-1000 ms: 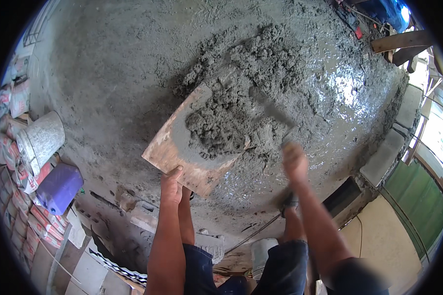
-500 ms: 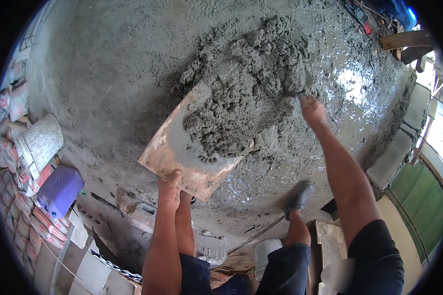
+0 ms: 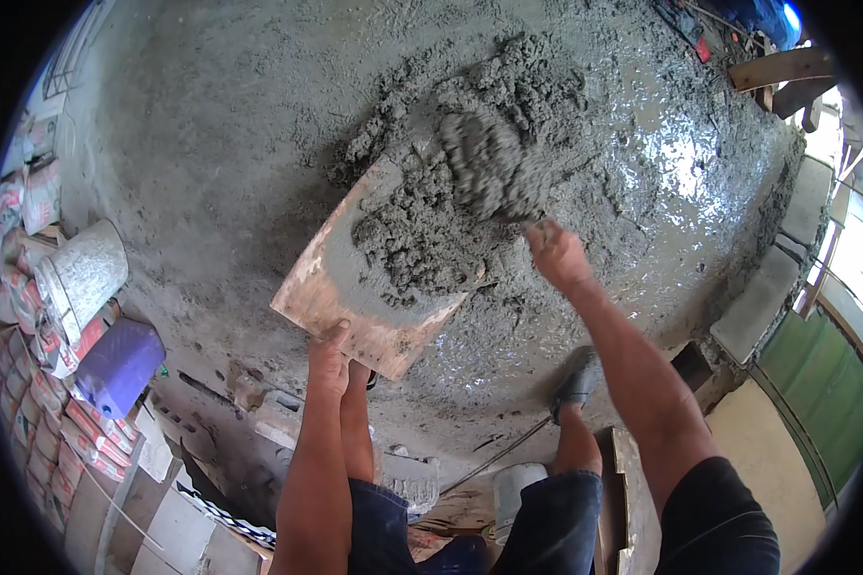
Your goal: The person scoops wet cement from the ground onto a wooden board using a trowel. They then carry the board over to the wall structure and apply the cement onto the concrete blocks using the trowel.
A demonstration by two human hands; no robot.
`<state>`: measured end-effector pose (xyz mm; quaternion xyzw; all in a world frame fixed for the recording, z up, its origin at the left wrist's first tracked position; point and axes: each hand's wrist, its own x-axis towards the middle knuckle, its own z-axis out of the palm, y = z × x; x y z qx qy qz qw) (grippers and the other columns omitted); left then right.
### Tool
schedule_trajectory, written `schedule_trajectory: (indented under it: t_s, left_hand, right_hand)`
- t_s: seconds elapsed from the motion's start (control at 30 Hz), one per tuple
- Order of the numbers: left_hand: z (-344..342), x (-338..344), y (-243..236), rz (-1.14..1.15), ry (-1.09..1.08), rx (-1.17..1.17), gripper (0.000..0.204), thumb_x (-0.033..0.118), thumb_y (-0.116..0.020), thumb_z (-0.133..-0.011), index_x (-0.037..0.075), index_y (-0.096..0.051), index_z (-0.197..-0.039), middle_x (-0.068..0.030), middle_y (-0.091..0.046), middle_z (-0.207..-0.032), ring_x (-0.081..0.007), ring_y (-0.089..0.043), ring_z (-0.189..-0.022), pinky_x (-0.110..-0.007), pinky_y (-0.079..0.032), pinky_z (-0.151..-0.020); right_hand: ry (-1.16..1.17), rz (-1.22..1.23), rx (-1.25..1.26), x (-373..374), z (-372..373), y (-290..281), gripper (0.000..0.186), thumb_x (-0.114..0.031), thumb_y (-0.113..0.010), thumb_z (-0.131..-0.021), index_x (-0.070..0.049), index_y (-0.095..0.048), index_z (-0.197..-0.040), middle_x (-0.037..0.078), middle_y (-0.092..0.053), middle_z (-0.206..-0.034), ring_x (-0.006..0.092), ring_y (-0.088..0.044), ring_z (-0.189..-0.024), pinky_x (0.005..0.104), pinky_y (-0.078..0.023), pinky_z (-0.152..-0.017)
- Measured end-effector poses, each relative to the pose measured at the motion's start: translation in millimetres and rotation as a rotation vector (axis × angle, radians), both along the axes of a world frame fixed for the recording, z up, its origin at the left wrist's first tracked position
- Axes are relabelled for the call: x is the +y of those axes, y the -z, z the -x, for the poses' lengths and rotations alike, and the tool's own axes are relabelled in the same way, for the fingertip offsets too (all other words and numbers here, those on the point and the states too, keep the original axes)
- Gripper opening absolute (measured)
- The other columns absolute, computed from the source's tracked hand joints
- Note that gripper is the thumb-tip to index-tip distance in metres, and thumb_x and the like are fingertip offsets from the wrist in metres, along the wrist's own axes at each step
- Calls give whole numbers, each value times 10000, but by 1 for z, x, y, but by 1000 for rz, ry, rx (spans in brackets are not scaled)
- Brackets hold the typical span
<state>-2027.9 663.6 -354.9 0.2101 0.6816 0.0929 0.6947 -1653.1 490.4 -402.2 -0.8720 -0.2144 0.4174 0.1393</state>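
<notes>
The left hand (image 3: 328, 353) grips the near edge of the board (image 3: 331, 299), thumb on top; its fingers are hidden underneath. The right hand (image 3: 556, 255) is closed around the handle of the trowel (image 3: 510, 218), whose blade is mostly hidden under a blurred load of mortar (image 3: 489, 158). This load is above the far right part of the board; whether it touches the mortar there, I cannot tell.

The board slants away from the left hand, its near end bare wood, its middle and far part covered by a lumpy heap (image 3: 408, 244). Just beyond, a larger pile (image 3: 532, 86) lies on the floor (image 3: 201, 125), which is wet and shiny to the right.

Nearer the person, a dark shoe (image 3: 577, 377) stands to the right of the board. Farther out on the left are a grey bucket (image 3: 91, 268), a purple jug (image 3: 122, 364) beside it and stacked bags (image 3: 96, 436). On the right, grey blocks (image 3: 758, 307) line the floor's edge, near a green sheet (image 3: 820, 383).
</notes>
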Motion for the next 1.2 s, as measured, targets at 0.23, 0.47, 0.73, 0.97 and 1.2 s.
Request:
schedule_trajectory:
  t_s: [0.23,0.47,0.73,0.97,1.2]
  left_hand:
    - [-17,-5,-9,-6,-70,-32,980,670,-584,-857,106,-167,-1542,-138,-300,-1548,-299,-313,-1417,-460,-292,-1150]
    - [-2,0,17,-56,-90,82,942,673,-566,-868,112,-211,-1536,-135,-313,-1542,-315,-333,-1404,-470,-307,-1137]
    - [2,-1,24,-48,-65,20,901,645,-576,-878,92,-260,-1515,-139,-381,-1502,-326,-409,-1350,-477,-370,-1094]
    - [-33,86,18,-48,-216,-151,869,599,-667,-842,9,-406,-1424,-171,-471,-1424,-321,-487,-1278,-466,-423,-1044]
    - [-61,90,-16,-350,-381,276,765,559,-653,-872,-138,-570,-1178,-213,-610,-1198,-330,-638,-1025,-433,-529,-884]
  right_hand:
    - [-89,-214,-294,-4,176,-81,325,-186,-650,-883,-48,-602,-1174,239,-660,-971,363,-683,-840,426,-570,-671]
    - [688,-291,108,-59,243,-81,177,-138,-640,-848,-25,-621,-983,34,-619,-799,161,-573,-596,325,-452,-498]
    - [1735,-449,654,1,264,7,338,-178,-671,-874,-22,-618,-1168,48,-635,-1032,166,-603,-903,336,-487,-818]
    - [1886,-431,753,49,278,4,241,-156,-660,-876,-43,-613,-1084,54,-637,-965,218,-630,-842,375,-514,-773]
    - [1924,-527,620,60,270,-53,206,-138,-655,-896,-44,-599,-1071,51,-629,-965,227,-627,-813,400,-526,-732]
